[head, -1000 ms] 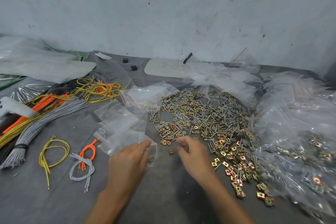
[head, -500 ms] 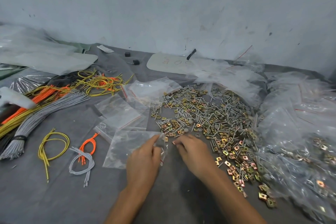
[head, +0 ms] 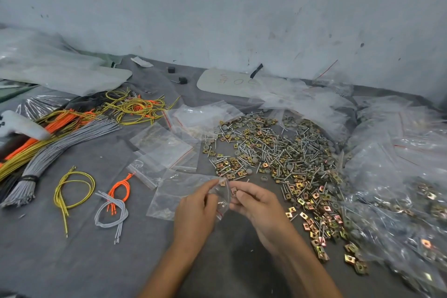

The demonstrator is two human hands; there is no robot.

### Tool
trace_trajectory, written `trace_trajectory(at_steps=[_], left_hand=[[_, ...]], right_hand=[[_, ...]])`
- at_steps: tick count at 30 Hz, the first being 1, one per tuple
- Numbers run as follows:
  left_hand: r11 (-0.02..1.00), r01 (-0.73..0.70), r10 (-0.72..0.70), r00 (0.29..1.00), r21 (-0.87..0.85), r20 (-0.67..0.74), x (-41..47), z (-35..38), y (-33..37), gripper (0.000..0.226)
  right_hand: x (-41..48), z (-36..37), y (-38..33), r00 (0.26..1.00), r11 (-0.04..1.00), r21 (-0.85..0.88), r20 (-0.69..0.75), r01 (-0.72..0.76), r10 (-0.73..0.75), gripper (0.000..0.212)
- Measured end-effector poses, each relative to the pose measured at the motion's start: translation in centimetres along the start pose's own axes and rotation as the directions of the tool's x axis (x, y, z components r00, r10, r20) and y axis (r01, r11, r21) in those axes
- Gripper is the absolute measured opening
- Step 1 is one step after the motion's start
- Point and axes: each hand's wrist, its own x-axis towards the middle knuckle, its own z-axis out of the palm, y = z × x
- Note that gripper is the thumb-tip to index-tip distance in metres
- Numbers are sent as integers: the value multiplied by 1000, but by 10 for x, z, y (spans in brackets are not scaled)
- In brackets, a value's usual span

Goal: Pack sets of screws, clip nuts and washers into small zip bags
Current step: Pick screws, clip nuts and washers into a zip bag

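My left hand (head: 197,208) pinches the mouth of a small clear zip bag (head: 174,196) that lies over the grey cloth. My right hand (head: 258,203) is at the bag's opening, fingers curled round a gold clip nut (head: 233,191). Just beyond both hands spreads a big loose pile of screws, clip nuts and grey washers (head: 278,152). Empty zip bags (head: 167,145) lie in a loose stack to the left of that pile.
Filled zip bags (head: 399,176) heap up on the right. Bundles of grey, orange and yellow wires (head: 55,138) lie at the left, with small wire loops (head: 72,191) nearer me. A wall rises behind the grey-covered table (head: 72,261).
Both hands moved together: my left hand drew the bag rightwards and lifted its mouth, and my right hand came off the pile to the bag's opening with a clip nut.
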Motion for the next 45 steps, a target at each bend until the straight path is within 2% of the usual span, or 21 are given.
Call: trace_trajectory(at_steps=[2,3,4,6,7,8,11,12,14,17,21,25,28,30,31,33,34,36,41,43,45], left_hand=[[1000,12,-12,1000,-14,3,0,-1,0,42],[1000,21,-21,1000,-22,2,0,-1,1,42],[999,30,-30,1000,-30,-2,0,-2,1,45],[998,43,-43,999,-43,-4,0,-2,1,49],[998,47,-47,999,-51,-2,-1,-2,1,50],[997,49,-49,999,-61,-1,-1,-2,1,50],[996,37,-40,999,-79,-36,-1,-1,1,47],[996,33,-38,998,-79,-52,0,0,1,45],[997,32,-36,998,-68,-59,0,1,0,41],[997,39,-42,998,-59,-47,1,1,-3,43],[997,37,-39,999,-67,-35,1,3,-3,44],[998,31,-33,999,-51,-37,1,3,-6,44],[998,33,-35,999,-58,-41,1,3,-4,44],[998,34,-37,998,-62,-45,0,2,-2,43],[998,32,-35,998,-60,-50,0,1,-2,42],[998,24,-27,998,-52,-61,1,2,-3,40],[999,19,-22,998,-48,-62,1,2,-3,40],[999,8,-10,998,-37,-54,1,3,-3,40],[1000,19,-20,999,-21,-40,3,3,-4,41],[999,20,-22,999,-31,-48,3,3,-4,40],[999,18,-20,998,-33,-67,3,4,-5,40]], right_hand=[[-1,3,1,1000,996,-90,14,27,-25,23],[-1,3,1,998,971,-232,10,67,-66,19],[0,4,2,991,894,-431,18,125,-130,14],[2,7,4,965,595,-770,105,232,-240,5],[2,10,6,954,468,-847,139,254,-266,2],[2,12,7,946,409,-876,140,256,-294,5],[11,4,6,916,474,-849,28,233,-400,14],[15,0,4,907,461,-857,15,228,-421,12],[21,-8,2,927,363,-907,70,213,-369,7],[27,-9,6,958,229,-951,148,207,-247,25],[30,-11,7,952,248,-948,128,200,-277,16],[33,-8,11,945,183,-966,123,185,-304,24],[32,-5,18,922,154,-977,83,151,-378,24],[30,-5,21,909,202,-967,58,153,-413,22],[29,-6,22,898,261,-949,47,177,-438,19],[25,-7,23,855,382,-887,26,258,-518,10],[21,-7,23,822,402,-862,29,308,-568,8],[14,-5,23,756,358,-838,93,411,-648,7],[10,-5,31,634,91,-837,332,539,-699,11],[12,-5,32,627,26,-836,390,549,-674,19],[13,-5,31,669,88,-840,359,536,-651,26]])
